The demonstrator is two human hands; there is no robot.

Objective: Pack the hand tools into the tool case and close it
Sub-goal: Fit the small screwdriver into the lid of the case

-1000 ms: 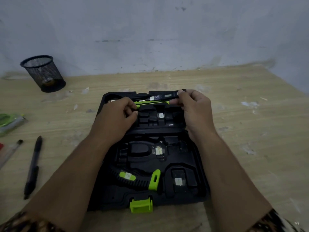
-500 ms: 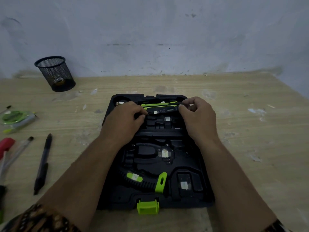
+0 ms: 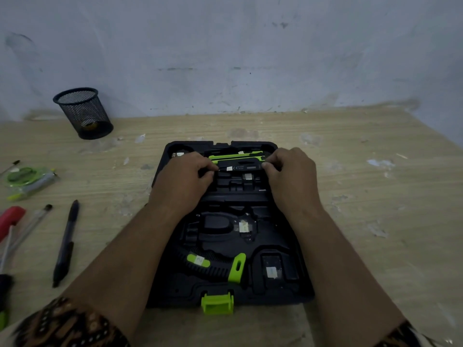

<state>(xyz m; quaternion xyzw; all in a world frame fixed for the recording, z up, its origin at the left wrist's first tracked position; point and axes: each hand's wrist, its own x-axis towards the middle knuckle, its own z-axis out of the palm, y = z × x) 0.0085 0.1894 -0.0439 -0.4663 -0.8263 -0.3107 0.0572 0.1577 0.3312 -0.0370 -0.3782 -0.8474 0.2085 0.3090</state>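
pinching its ends, our left hand (image 3: 185, 179) and right hand (image 3: 292, 174) hold the black-and-green tool (image 3: 240, 164). it spans the far end of the open tool case (image 3: 288, 291).

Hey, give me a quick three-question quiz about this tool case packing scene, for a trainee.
1. True or false: the left hand and the right hand both hold the black-and-green tool at the far end of the tool case.
2. Where is the mesh pen cup? A) by the wall, left of the case; B) inside the case; C) right of the case.
3. Fill in: the latch on the case's near edge is ___.
Key: 1 true; 2 A; 3 green.
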